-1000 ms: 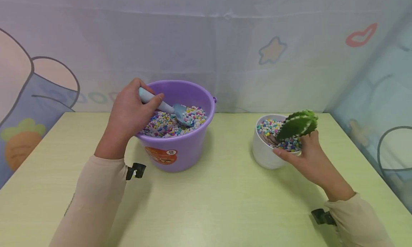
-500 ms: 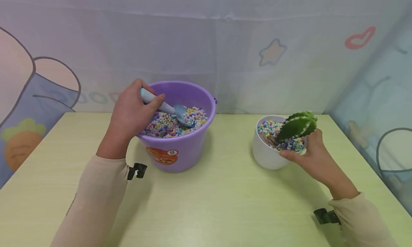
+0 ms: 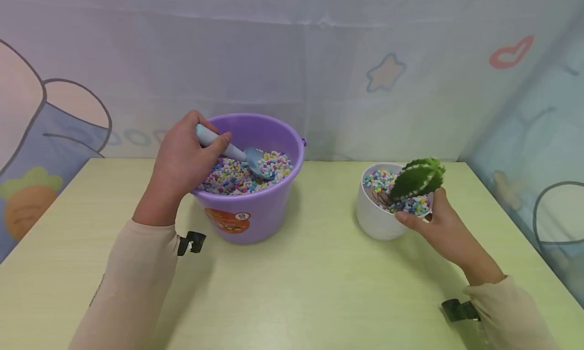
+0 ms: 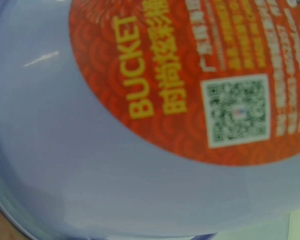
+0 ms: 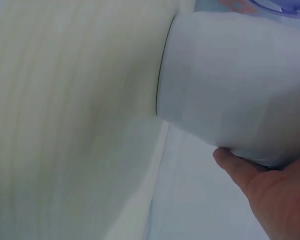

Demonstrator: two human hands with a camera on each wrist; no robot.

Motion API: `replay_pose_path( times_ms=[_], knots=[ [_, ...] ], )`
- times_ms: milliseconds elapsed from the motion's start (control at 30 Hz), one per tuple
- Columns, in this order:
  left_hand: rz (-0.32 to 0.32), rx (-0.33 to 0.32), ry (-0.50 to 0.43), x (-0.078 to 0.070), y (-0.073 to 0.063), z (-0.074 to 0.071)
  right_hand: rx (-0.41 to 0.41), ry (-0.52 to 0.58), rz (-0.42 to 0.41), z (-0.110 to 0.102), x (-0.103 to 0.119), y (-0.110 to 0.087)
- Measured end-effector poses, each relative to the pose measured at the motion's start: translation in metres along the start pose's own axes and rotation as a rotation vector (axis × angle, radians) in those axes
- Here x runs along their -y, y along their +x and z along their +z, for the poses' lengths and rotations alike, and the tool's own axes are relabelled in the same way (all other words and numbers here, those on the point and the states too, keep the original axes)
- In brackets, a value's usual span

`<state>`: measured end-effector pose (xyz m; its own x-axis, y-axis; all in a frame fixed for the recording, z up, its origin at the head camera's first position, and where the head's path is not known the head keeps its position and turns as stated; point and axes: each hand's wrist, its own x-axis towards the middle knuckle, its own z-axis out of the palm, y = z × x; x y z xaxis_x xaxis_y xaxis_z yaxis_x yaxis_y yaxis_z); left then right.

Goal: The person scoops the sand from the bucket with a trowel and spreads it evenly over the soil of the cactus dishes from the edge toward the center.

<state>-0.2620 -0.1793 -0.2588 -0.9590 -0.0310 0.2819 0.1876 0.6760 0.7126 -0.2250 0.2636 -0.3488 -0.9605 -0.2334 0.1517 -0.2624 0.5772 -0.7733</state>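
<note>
In the head view my left hand (image 3: pixel 184 154) grips the handle of a light blue toy shovel (image 3: pixel 254 161). The shovel's blade rests among multicoloured pebbles (image 3: pixel 232 177) in a purple bucket (image 3: pixel 255 215). On the right stands a white flowerpot (image 3: pixel 378 219), which my right hand (image 3: pixel 440 231) holds by its rim, thumb in front. Pebbles fill the pot around the brown base of a green cactus (image 3: pixel 417 180) that leans right. The right wrist view shows a fingertip touching the side of the pot (image 5: pixel 230 80); the other fingers are largely hidden.
Both containers stand on a pale yellow-green table (image 3: pixel 296 284). Close behind it hangs a printed cloth (image 3: pixel 319 76), and another cloth side (image 3: pixel 556 152) bounds the right. The bucket's orange label (image 4: pixel 180 100) fills much of the left wrist view.
My right hand has shifted slightly right along the pot's rim, its fingers lower and away from the cactus. The left hand and shovel stay nearly still.
</note>
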Motion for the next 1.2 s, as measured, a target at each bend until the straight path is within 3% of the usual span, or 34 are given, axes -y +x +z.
replay_pose_path(
  times_ms=[167, 300, 567, 767, 900, 1200],
  knots=[
    [0.006, 0.001, -0.001, 0.001, 0.0, 0.001, -0.011, -0.027, 0.004, 0.002, 0.004, -0.001],
    [0.004, 0.003, -0.01, 0.002, 0.0, 0.002, 0.034, -0.039, -0.008, -0.004, 0.004, 0.0],
    [-0.006, 0.012, -0.005, 0.001, 0.0, 0.001, 0.067, 0.036, -0.037, -0.008, 0.004, 0.005],
    [-0.016, 0.01, 0.007, 0.0, -0.001, -0.002, 0.024, 0.049, -0.012, 0.002, 0.008, 0.004],
    [-0.014, 0.009, 0.013, 0.0, -0.001, -0.003, -0.018, 0.002, -0.022, 0.006, 0.011, 0.004],
    [-0.004, 0.011, 0.003, -0.001, -0.001, -0.001, -0.04, -0.083, 0.027, 0.0, 0.015, 0.0]
  ],
)
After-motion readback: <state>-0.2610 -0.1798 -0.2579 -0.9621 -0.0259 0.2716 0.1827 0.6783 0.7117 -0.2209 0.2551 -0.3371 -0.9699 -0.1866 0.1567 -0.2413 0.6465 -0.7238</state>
